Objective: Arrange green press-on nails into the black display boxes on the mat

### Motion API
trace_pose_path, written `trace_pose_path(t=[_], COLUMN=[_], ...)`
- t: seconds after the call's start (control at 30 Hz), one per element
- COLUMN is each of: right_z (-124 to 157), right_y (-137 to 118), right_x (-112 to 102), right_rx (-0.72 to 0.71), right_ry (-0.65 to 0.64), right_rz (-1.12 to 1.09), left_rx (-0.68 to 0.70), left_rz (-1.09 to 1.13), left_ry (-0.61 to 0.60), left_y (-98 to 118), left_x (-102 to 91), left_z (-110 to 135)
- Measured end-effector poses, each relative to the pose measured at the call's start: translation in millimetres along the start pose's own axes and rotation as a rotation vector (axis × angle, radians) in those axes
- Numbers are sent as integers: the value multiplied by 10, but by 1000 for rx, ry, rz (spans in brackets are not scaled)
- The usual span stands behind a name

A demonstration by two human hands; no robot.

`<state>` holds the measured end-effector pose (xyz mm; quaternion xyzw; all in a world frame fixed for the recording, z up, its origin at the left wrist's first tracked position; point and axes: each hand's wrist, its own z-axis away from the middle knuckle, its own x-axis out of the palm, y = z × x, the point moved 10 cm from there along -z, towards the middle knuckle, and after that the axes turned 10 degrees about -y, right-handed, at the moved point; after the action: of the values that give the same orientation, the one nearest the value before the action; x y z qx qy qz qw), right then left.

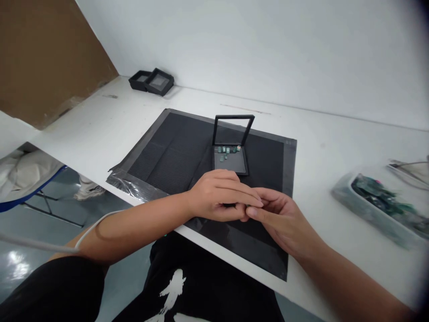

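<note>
Green stones [228, 150] in black case [233, 166], left fingers [238, 195] touching right fingers [264, 215], half-curled

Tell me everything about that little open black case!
The black case is small, flat and perhaps plastic. Its lid, a frame around a clear-looking window, stands roughly upright at the far edge. The dark-lined base rests on the black mat. Small green pieces and one paler piece sit inside, mostly at the back. The left hand hides part of its near edge; I can't tell if they touch.
</note>
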<state>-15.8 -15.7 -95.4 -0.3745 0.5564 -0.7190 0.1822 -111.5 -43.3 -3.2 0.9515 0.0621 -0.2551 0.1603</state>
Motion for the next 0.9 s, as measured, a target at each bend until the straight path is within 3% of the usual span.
trace_pose_path(t=[0.33, 0.9], right_z=[16, 17], right_y=[14, 56], right_x=[-12, -43], right_rx=[-3, 18], right_ry=[-35, -6], right_rz=[-23, -42], left_rx=[57, -16], left_rz=[79, 116], left_ry=[-64, -112], left_y=[36, -8], left_x=[44, 86], left_z=[2, 15])
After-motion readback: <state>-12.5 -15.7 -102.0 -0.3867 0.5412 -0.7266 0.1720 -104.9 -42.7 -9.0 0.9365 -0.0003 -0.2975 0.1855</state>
